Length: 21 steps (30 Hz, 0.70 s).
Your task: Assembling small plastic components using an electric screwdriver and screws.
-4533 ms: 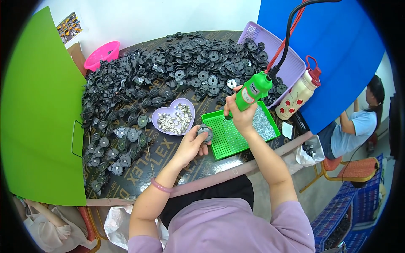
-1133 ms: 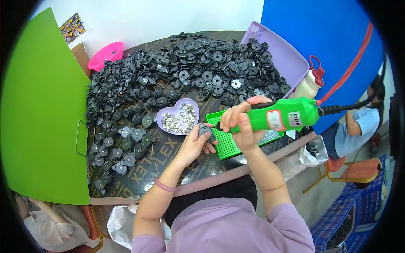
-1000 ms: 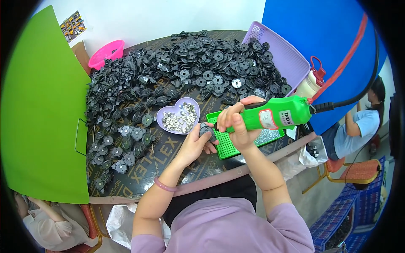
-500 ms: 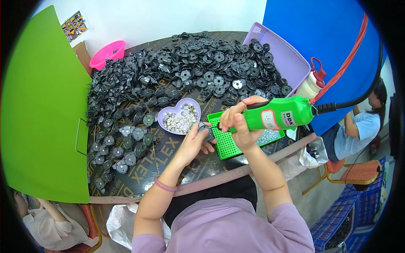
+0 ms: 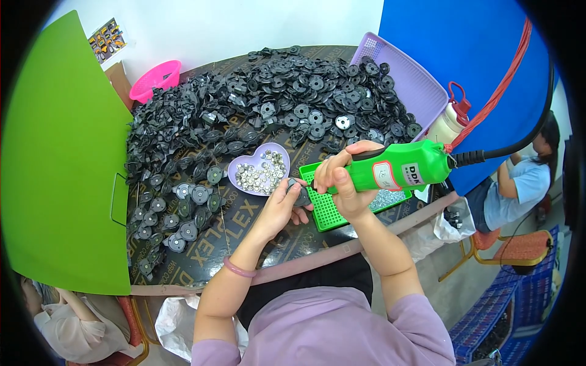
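In my left hand (image 5: 282,207) is a round black plastic part (image 5: 297,194), pinched between thumb and fingers. My right hand (image 5: 349,183) is wrapped round a green electric screwdriver (image 5: 397,168), held nearly level. Its dark tip points left and meets the black part; the exact contact is hidden by my fingers. Just beyond my left hand lies a lilac heart-shaped dish (image 5: 244,163) of small silvery metal pieces (image 5: 259,178). Beneath the screwdriver sits a green perforated tray (image 5: 326,215), with small silvery screws (image 5: 387,198) in its right part.
A big heap of black plastic parts (image 5: 293,85) covers the table's far side. Several assembled ones (image 5: 186,204) lie at left. A pink basket (image 5: 155,80), a purple basket (image 5: 421,79) and a bottle (image 5: 448,119) stand behind. A black cable (image 5: 519,146) and red cord (image 5: 497,91) run to the screwdriver.
The screwdriver and my right hand have shifted slightly to the left and down. My left hand still grips the same black part, almost unmoved.
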{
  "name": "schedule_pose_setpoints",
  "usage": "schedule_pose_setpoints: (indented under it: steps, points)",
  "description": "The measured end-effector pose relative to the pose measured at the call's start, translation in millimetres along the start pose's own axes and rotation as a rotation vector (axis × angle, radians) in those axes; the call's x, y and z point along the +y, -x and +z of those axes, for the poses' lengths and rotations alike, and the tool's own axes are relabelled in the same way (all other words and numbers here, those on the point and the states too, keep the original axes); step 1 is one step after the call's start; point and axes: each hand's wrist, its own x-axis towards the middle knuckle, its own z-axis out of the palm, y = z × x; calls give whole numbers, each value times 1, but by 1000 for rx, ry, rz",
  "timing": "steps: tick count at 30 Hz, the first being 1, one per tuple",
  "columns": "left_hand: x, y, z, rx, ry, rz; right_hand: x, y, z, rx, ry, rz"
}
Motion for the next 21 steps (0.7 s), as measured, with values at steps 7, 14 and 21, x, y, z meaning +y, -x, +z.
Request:
schedule_pose_setpoints:
  steps: [7, 14, 21]
  points:
    - [1, 0, -2, -20, 63, -24, 0, 0, 2, 10, -21, 12]
    - [3, 2, 1, -41, 80, -76, 2, -2, 3, 24, -44, -30]
    - [2, 1, 2, -43, 45, -57, 0, -2, 5, 38, -54, -24]
